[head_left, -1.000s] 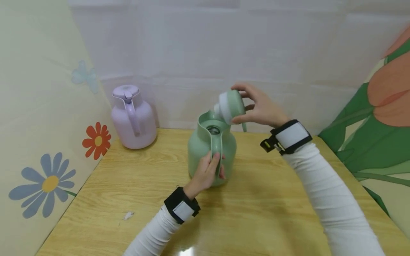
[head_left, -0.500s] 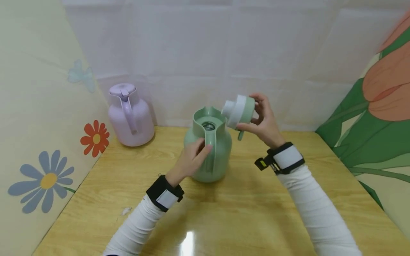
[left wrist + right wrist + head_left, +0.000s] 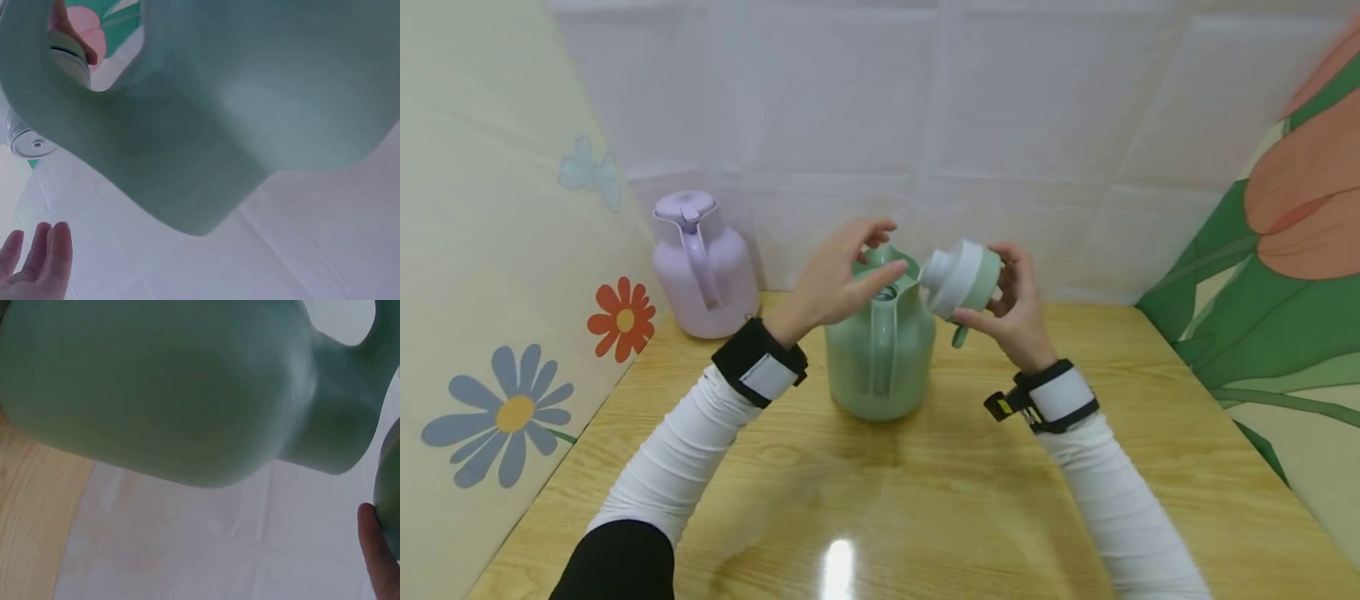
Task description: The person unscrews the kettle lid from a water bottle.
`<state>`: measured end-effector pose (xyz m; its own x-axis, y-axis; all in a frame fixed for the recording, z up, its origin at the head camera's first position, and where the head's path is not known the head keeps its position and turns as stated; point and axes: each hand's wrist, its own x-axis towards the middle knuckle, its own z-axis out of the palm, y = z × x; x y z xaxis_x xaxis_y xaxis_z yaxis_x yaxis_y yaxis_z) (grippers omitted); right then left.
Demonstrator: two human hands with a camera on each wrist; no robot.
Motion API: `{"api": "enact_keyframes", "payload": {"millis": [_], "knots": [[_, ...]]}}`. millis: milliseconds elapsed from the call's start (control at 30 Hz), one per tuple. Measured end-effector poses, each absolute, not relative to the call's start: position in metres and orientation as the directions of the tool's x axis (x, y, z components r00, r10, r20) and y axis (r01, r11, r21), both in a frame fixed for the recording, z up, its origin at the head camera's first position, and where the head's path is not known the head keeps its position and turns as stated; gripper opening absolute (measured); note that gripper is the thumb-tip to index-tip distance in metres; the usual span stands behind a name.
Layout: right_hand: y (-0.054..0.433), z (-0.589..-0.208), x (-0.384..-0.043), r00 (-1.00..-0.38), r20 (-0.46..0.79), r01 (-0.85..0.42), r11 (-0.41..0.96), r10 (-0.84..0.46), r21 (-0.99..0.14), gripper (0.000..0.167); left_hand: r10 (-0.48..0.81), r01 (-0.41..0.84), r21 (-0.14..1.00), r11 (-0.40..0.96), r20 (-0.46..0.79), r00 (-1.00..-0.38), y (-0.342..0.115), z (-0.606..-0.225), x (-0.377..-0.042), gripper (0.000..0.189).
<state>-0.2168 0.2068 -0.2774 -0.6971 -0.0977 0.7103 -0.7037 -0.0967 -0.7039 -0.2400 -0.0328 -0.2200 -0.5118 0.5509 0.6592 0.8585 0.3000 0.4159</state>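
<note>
A green thermos jug (image 3: 880,367) stands upright on the wooden table, its handle facing me and its mouth uncovered. My right hand (image 3: 1018,317) grips the green-and-white lid (image 3: 967,279) just right of the jug's mouth, tilted so its white stopper end points left. A small green tab hangs from the lid's lower side. My left hand (image 3: 846,279) is raised over the jug's mouth, fingers spread and holding nothing, partly covering the rim. In the left wrist view, the lid's white end (image 3: 34,144) shows beyond the jug's neck (image 3: 181,156), with the left fingers (image 3: 56,256) below.
A lilac thermos jug (image 3: 707,275) with its lid on stands at the table's back left. A pale cloth-like wall (image 3: 1037,125) rises behind the table (image 3: 970,492). Flower-printed panels (image 3: 475,250) flank both sides.
My left hand has let go of the green jug's handle and risen to its mouth. My right hand has drawn the lid away to the right and slightly lower.
</note>
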Motion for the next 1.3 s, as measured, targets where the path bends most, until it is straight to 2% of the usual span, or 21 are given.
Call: {"api": "enact_keyframes", "payload": {"millis": [200,333,600,800,1000,1167,1300], "knots": [[0.197,-0.288,-0.215,-0.675,0.735,-0.723,-0.135,-0.071,-0.677,0.075,0.730,0.803,0.489,0.340,0.401,-0.553,-0.013,-0.196,-0.247,0.064],[0.194,-0.293,-0.214,-0.667,0.744,-0.731,-0.154,-0.041,-0.664,0.076,0.791,0.797,0.482,0.364,0.292,-0.538,-0.002,-0.195,-0.252,0.073],[0.187,-0.298,-0.211,-0.660,0.751,-0.736,-0.202,0.004,-0.646,0.079,0.843,0.823,0.484,0.299,0.270,-0.465,0.011,-0.198,-0.258,0.077],[0.184,-0.299,-0.208,-0.634,0.773,-0.753,-0.234,0.009,-0.615,0.076,0.881,0.799,0.550,0.243,0.220,-0.419,0.017,-0.203,-0.257,0.071],[0.184,-0.300,-0.205,-0.609,0.793,-0.770,-0.249,0.013,-0.588,0.075,0.880,0.783,0.582,0.221,0.226,-0.417,0.021,-0.203,-0.256,0.069],[0.179,-0.299,-0.206,-0.584,0.811,-0.787,-0.256,0.016,-0.562,0.080,0.878,0.783,0.582,0.218,0.233,-0.417,0.017,-0.197,-0.255,0.069],[0.174,-0.299,-0.206,-0.590,0.807,-0.777,-0.275,0.002,-0.567,0.088,0.868,0.771,0.594,0.230,0.234,-0.439,0.010,-0.190,-0.256,0.069]]}}
